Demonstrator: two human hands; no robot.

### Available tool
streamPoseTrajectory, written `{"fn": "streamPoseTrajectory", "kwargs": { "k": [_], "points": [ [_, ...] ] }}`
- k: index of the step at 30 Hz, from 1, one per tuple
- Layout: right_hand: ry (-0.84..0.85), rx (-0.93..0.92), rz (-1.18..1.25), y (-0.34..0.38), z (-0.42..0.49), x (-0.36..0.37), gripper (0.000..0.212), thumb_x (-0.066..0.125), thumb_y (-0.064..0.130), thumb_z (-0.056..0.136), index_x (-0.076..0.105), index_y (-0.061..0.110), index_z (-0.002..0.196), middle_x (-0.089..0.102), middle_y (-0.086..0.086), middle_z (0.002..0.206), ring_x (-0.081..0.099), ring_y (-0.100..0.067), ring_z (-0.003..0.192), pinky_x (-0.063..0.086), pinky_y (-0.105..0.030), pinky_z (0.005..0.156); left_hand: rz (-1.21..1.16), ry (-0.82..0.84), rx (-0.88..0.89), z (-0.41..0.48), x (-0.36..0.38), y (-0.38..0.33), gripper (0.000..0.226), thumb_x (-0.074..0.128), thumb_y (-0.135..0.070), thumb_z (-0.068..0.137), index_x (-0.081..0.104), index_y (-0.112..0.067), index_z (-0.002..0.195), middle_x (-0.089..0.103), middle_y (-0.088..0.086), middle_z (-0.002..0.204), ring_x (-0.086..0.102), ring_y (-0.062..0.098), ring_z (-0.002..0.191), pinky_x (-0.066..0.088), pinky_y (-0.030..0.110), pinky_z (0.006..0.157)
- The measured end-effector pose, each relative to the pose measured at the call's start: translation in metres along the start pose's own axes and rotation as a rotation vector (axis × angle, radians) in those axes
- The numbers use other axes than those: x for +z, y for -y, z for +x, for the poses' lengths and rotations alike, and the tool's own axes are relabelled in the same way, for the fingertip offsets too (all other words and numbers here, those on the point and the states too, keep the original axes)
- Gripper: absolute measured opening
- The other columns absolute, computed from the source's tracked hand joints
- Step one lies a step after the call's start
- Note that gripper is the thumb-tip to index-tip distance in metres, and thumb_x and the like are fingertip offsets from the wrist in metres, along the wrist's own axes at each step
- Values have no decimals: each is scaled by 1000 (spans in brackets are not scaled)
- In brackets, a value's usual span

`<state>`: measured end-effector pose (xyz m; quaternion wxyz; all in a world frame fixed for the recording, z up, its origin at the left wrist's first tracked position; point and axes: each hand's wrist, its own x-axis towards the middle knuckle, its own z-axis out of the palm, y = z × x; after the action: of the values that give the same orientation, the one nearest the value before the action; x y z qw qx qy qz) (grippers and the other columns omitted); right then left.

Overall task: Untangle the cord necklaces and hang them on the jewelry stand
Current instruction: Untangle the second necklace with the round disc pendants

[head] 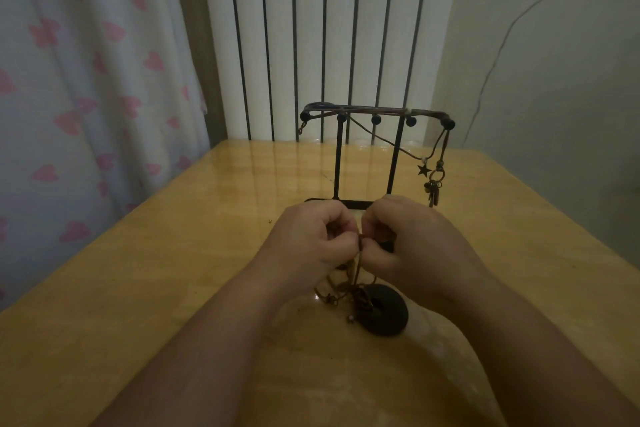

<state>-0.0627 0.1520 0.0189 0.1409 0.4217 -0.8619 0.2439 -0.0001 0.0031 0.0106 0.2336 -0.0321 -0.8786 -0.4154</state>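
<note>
A glossy yellow wooden counter (138, 288) stands against a white ribbed radiator (311, 28), with a heart-print curtain (86, 80) to the left. At its far end is the black jewelry stand (374, 149), already carrying a star-pendant necklace (423, 169) and a second one with a cluster of charms (434, 189) on its right side. Both hands hover side by side in front of the stand: the left hand (308, 239) and right hand (412, 243) are curled closed, pinching the brown tangled cords (349, 281) between them. A dark ring pendant (389, 314) lies on the counter beneath.
</note>
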Motion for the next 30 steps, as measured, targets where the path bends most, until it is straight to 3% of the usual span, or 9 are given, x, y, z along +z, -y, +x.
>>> {"fn": "streamPoseTrajectory", "kwargs": {
  "k": [6, 8, 14, 19, 24, 30],
  "points": [
    [59, 42, 154, 1, -1, -2, 14, 52, 43, 71, 55, 30, 74, 53, 9, 73, 50, -9, 65, 49, -30, 59, -72, 93, -59, 2, -1, 1, 26, 63, -9, 84, 61, -31, 69, 59, -12, 66, 53, -5, 59, 41, 10, 52],
    [48, 62, 227, -1, -2, 1, 12, 53, 41, 72, 56, 30, 73, 55, 8, 69, 51, -7, 63, 46, -24, 55, -137, 103, -96, 2, -1, 2, 27, 61, -9, 84, 62, -32, 68, 59, -14, 64, 53, -5, 59, 41, 11, 54],
    [7, 89, 386, -3, -2, 7, 11, 52, 41, 73, 55, 31, 71, 54, 8, 64, 49, -1, 59, 42, -18, 51, -247, 144, -159, 2, -1, 6, 38, 58, -11, 88, 64, -38, 63, 58, -16, 63, 52, 1, 63, 43, 27, 63],
    [-63, 93, 488, -2, -2, 9, 9, 53, 37, 76, 56, 28, 74, 53, 8, 66, 47, -2, 59, 45, -22, 55, -350, 134, -186, 3, 0, 5, 22, 56, -25, 81, 65, -35, 64, 58, -14, 64, 52, 7, 65, 43, 34, 68],
    [-102, 86, 364, -3, -1, 9, 6, 54, 37, 76, 57, 34, 81, 53, 11, 74, 49, 2, 67, 43, -13, 56, -257, 57, -165, 5, -1, 8, 31, 59, -13, 89, 63, -32, 65, 57, -18, 59, 50, -3, 57, 41, 21, 61],
    [9, 105, 242, -3, 0, 6, 5, 57, 36, 78, 56, 31, 76, 55, 8, 75, 50, -9, 65, 48, -26, 59, -139, 68, -144, 3, 2, 6, 25, 61, -15, 89, 62, -31, 70, 58, -13, 67, 52, -4, 61, 41, 17, 59]
  ]
}}
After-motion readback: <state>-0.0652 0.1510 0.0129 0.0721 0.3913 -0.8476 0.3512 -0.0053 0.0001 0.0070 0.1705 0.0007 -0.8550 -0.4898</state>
